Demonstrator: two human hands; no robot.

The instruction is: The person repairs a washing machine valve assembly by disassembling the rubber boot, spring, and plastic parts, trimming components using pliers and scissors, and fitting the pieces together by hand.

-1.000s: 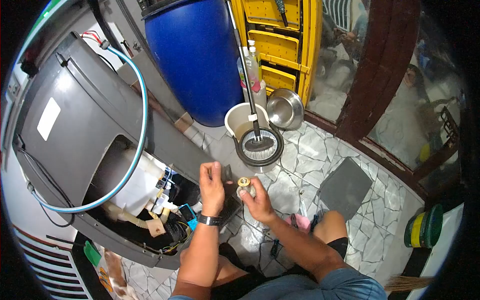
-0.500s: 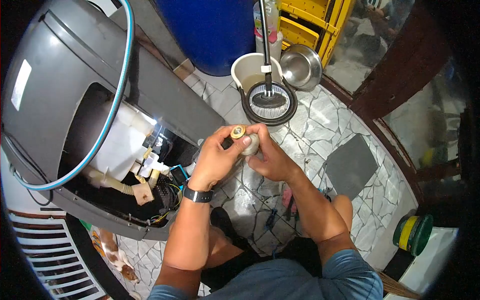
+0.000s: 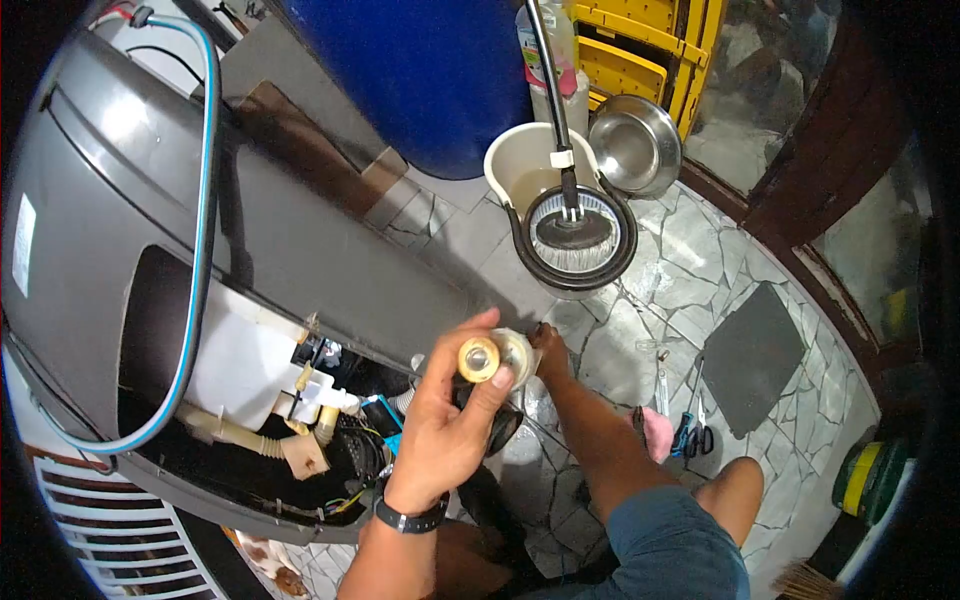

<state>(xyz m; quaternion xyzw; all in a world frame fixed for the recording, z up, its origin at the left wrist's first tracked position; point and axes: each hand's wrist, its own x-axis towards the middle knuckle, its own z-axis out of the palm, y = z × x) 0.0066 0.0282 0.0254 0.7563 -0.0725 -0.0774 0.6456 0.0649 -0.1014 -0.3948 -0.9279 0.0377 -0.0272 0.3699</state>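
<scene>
The brass-ringed fitting [image 3: 479,360] was in my left hand [image 3: 450,420] alone, whereas half a second earlier both my hands had been around it. My right hand [image 3: 549,355] had come off it and gone beyond, the forearm stretched forward and down; its fingertips were partly hidden behind the fitting, so I could not tell whether they were closed on anything.

My left grip was closed on the fitting near its top, the thumb pressed along its lower right side and the fingers wrapped behind on the left. The ring end faced up toward me between thumb and fingers, and the pale body showed just to the right of it.

To the left of my grip, near my wrist, was the open side of the grey casing [image 3: 340,270], with a ribbed hose [image 3: 235,432] and a white tank [image 3: 240,360] inside. On the stone-patterned floor to the right lay a pink cloth [image 3: 656,435], scissors [image 3: 704,436] and a flat grey panel [image 3: 755,360]. Farther ahead stood a mop bucket [image 3: 500,165] beside a metal basin [image 3: 635,150].
</scene>
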